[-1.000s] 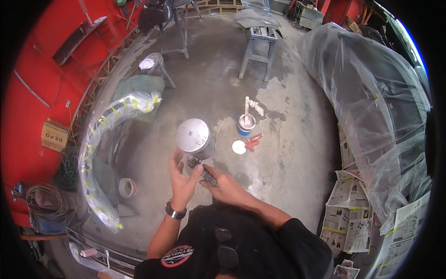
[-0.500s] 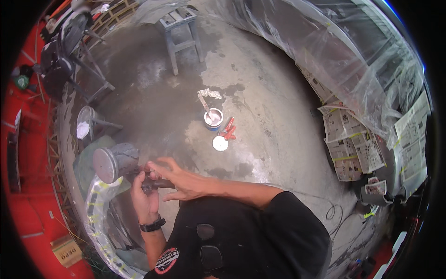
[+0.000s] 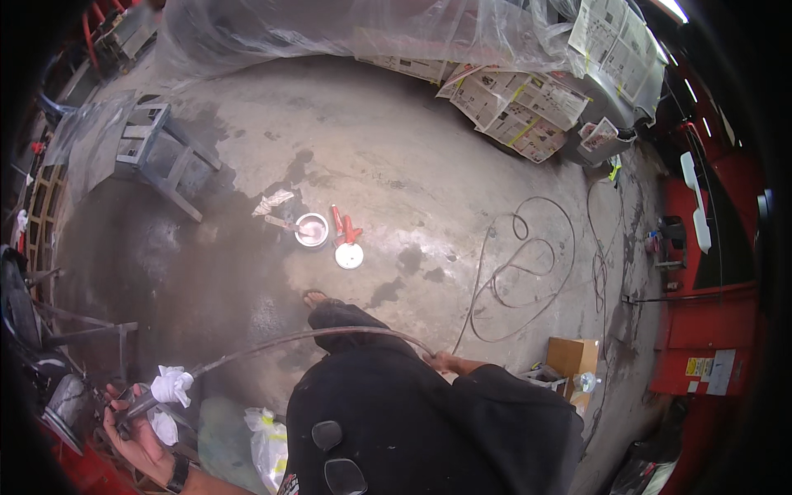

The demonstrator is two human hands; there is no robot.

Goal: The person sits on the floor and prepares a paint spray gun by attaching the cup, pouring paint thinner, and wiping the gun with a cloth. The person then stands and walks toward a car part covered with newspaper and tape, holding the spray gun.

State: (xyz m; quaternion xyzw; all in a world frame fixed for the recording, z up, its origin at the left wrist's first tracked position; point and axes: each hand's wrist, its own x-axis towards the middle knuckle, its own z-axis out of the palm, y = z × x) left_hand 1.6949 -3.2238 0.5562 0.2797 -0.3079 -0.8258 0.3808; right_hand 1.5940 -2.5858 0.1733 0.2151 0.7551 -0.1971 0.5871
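Note:
At the lower left, my left hand [image 3: 139,441] is closed around a spray gun [image 3: 136,407] with a grey metal cup [image 3: 68,408]. White crumpled paper or cloth [image 3: 172,385] sits where the gun's handle meets a brown air hose [image 3: 322,332]. The hose arcs across in front of my body to my right hand [image 3: 443,361], whose fingers are closed on it and partly hidden by my arm. Ahead on the floor stand an open can [image 3: 312,230] of pale paint with a stirring stick [image 3: 280,223], a white lid [image 3: 349,256] and a red-handled tool [image 3: 350,230].
Loops of hose [image 3: 528,272] lie on the floor to the right. Beyond them, newspaper [image 3: 528,111] and plastic sheeting [image 3: 330,33] cover a vehicle. A grey stand [image 3: 169,153] is at the far left. One cardboard box [image 3: 571,356] stands near my right arm; my bare foot [image 3: 313,298] shows ahead.
My view has turned right. My right hand has left the spray gun and now grips the hose out to the right. The left hand has moved out left with the gun.

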